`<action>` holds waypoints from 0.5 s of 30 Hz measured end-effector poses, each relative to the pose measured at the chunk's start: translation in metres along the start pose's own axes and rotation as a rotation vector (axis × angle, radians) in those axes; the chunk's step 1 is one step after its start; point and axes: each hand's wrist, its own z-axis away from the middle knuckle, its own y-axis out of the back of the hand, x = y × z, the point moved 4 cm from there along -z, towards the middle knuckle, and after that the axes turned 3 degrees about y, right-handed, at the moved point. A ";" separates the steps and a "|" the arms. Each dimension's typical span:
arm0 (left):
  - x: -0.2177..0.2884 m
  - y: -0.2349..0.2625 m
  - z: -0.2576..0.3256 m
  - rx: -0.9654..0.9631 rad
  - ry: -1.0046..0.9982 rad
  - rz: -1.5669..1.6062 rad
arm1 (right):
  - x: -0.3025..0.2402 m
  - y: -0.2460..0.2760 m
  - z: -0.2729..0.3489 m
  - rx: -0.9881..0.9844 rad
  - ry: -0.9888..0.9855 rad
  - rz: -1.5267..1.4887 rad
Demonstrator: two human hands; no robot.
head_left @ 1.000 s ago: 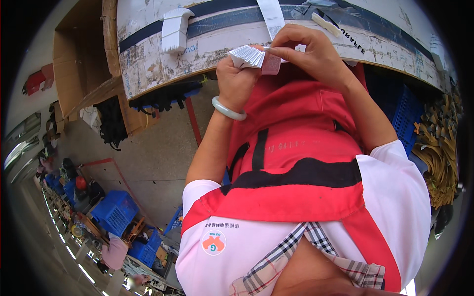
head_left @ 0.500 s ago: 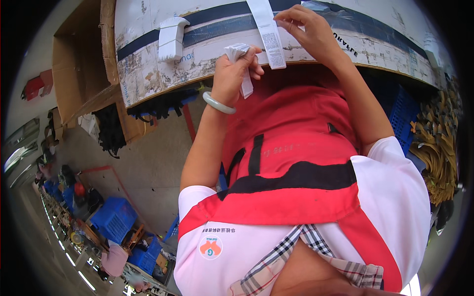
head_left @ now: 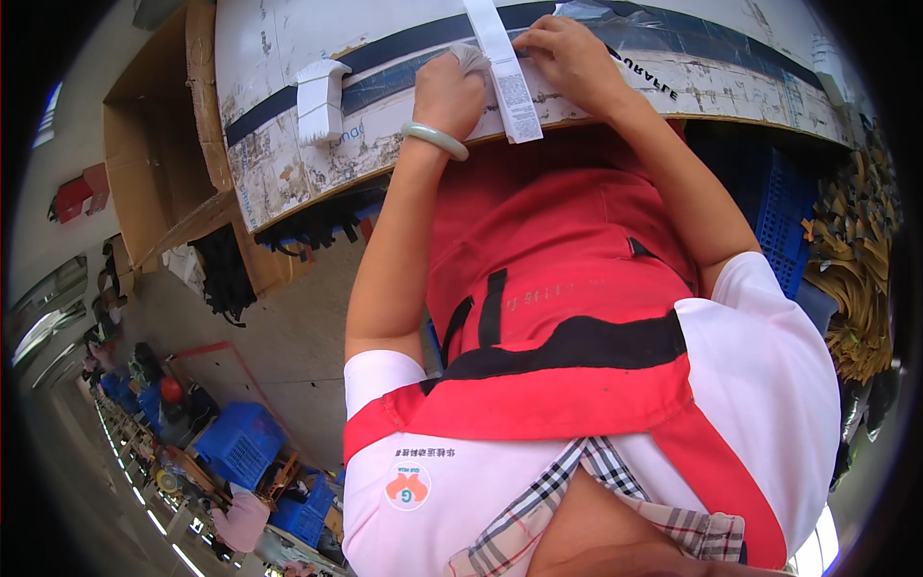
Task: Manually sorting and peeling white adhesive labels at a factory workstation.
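While pinched between the left hand [head_left: 450, 91] and right hand [head_left: 569, 60], both grips closed on the white label strip [head_left: 508, 72] lying across the tabletop [head_left: 288, 58] edge; likely light, limp, easily creased — best held near its edges.

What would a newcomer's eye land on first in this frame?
Probably the red apron filling the centre, worn over a white shirt. Above it, at the worn table edge, the left hand with a pale green bangle and the right hand rest on a long white label strip that hangs over the edge. Left of them sits a small stack of white labels, and blue crates stand on the floor at lower left.
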 end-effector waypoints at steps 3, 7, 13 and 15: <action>-0.011 0.003 0.020 0.002 0.408 0.552 | -0.006 0.009 0.001 0.009 -0.153 -0.189; -0.011 -0.001 0.046 -0.093 0.416 0.918 | -0.021 0.004 0.006 0.160 0.107 0.021; -0.006 0.007 0.069 0.095 0.309 0.874 | -0.033 0.006 0.017 0.031 -0.057 -0.473; 0.007 0.018 0.072 0.227 -0.028 0.706 | -0.048 0.016 0.018 -0.008 -0.108 -0.551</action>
